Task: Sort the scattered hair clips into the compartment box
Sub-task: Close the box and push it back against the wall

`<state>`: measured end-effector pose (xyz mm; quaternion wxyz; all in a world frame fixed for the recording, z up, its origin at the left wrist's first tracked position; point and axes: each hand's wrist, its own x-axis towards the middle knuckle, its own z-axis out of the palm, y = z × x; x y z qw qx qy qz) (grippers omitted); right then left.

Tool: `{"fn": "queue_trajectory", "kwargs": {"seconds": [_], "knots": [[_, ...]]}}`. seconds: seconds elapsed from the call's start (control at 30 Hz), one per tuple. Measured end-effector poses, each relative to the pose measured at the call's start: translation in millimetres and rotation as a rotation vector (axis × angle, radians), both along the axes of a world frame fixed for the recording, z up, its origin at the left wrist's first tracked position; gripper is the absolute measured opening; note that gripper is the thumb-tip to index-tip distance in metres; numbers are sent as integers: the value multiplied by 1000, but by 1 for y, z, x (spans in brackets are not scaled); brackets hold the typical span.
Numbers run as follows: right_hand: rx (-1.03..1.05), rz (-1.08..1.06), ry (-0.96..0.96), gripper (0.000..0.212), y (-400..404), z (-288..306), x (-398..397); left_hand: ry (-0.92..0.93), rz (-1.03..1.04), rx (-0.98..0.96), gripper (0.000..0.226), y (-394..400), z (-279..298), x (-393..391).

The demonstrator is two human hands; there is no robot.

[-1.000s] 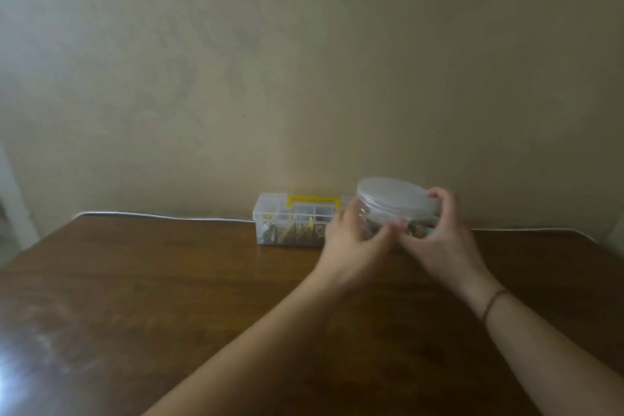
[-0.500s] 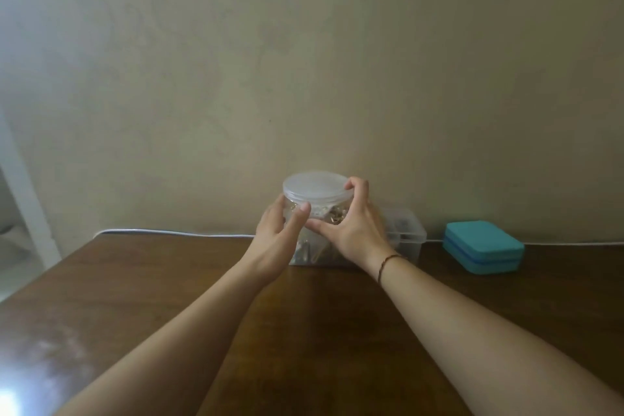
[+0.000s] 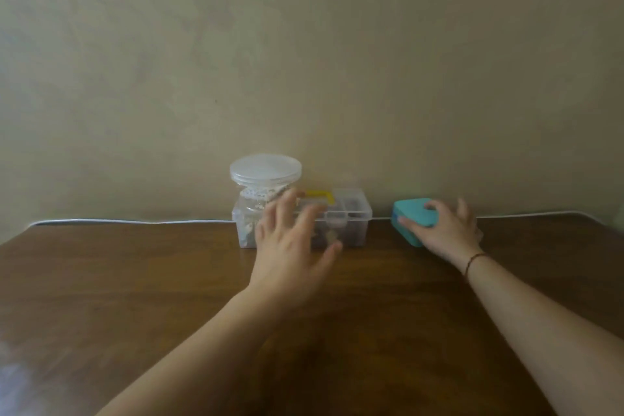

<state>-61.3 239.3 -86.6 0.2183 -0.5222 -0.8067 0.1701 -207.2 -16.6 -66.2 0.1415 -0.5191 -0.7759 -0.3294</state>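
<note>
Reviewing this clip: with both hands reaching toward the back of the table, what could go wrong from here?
1. The left hand, fingers spread and motion-blurred, is close in front of the tall lidded jar; a careless sweep might tip it.
2. The right hand grips the teal case, not the compartment box, so sorting may be delayed.

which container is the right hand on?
The teal case, rightmost of three; right hand grips it. The jar and clear box sit left, untouched by it.

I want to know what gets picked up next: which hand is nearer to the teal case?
Right. The right hand rests on the teal case, fingers over its lid. The left hand is apart, spread open before the clear compartment box.
</note>
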Motion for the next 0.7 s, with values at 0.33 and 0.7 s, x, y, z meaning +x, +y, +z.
{"fn": "queue_trajectory", "kwargs": {"seconds": [0.33, 0.7], "knots": [[196, 120, 438, 72, -44, 16, 22, -452, -314, -339, 81, 21, 3, 62], [173, 496, 479, 51, -101, 64, -36, -675, -300, 269, 48, 35, 23, 17]]}}
